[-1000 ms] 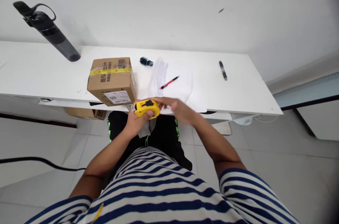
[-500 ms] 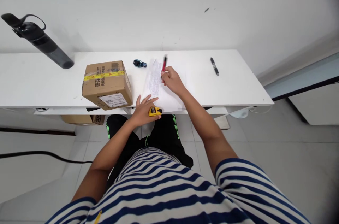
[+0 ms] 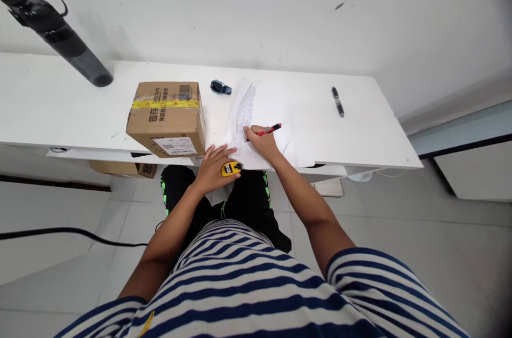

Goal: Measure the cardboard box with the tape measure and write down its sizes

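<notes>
My right hand (image 3: 263,142) is closed around a red and black pen (image 3: 272,129), its top leaning to the right and its tip low at the white paper (image 3: 272,101). Rows of handwriting run along the left part of the sheets, which curl up at that side. At the desk's front edge, my left hand (image 3: 214,168) grips a small yellow and black tape measure (image 3: 229,169) between thumb and forefinger. Its other fingers are spread toward the lower left corner of the paper.
A taped cardboard box (image 3: 166,119) stands left of my left hand. Behind it are a dark bottle (image 3: 76,47) and a dark blue wristwatch (image 3: 221,87). Another pen (image 3: 338,102) lies on the right of the white desk (image 3: 360,135). A second carton (image 3: 120,168) sits below.
My right hand has come down the paper toward me, and the pen has gone from nearly upright to leaning right. My left hand keeps the tape measure. The view has shifted slightly.
</notes>
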A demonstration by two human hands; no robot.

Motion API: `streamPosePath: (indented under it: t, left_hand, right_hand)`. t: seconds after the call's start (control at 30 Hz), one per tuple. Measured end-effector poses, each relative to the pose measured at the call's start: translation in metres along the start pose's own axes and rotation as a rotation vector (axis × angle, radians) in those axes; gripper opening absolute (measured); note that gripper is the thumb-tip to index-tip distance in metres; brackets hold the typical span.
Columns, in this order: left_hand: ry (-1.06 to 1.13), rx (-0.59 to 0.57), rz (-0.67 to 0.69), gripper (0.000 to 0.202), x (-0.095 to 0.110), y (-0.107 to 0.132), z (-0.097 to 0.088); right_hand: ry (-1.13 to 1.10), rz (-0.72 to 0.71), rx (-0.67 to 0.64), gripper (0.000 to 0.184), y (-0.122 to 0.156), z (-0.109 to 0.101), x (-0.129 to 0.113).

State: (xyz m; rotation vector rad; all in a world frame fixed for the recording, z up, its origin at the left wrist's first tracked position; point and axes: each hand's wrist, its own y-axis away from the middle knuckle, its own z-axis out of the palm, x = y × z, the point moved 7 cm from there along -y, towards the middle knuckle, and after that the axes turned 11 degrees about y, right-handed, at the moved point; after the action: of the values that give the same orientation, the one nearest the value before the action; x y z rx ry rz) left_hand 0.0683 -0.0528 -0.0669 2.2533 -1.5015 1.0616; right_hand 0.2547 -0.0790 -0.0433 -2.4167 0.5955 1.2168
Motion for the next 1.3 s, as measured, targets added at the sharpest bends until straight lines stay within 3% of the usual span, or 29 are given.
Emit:
streamPosePath:
  t: [0.2,0.47,0.63,0.77,1.03,1.3]
  left_hand:
    - [-0.021,0.027,0.003,0.036,-0.0042,0.0031,0.0060]
    - [0.021,0.121,0.029,0.033,-0.0092,0.0048,0.0000]
    - [0.002,0.112,0.030,0.033,-0.0114,0.0050,0.0030]
    - [-0.021,0.152,0.088,0.032,-0.0097,0.0058,0.0025]
    - [-0.101,0.242,0.208,0.030,-0.0056,0.0082,0.0013]
    - [-0.117,0.262,0.219,0.032,-0.0039,0.0088,0.0009]
  right_hand:
    - [0.071,0.039,-0.006,0.046,-0.0007,0.0027,0.0042]
    - [0.003,0.040,-0.033,0.043,-0.0012,0.0054,0.0074]
    - [-0.025,0.045,0.028,0.043,-0.0003,0.0016,0.0075]
    - [-0.047,0.052,-0.024,0.042,0.0004,0.0036,0.0051]
    - [-0.056,0.065,0.007,0.040,0.0005,0.0012,0.0056]
    - [-0.040,0.045,-0.003,0.041,0.0009,0.0020,0.0054]
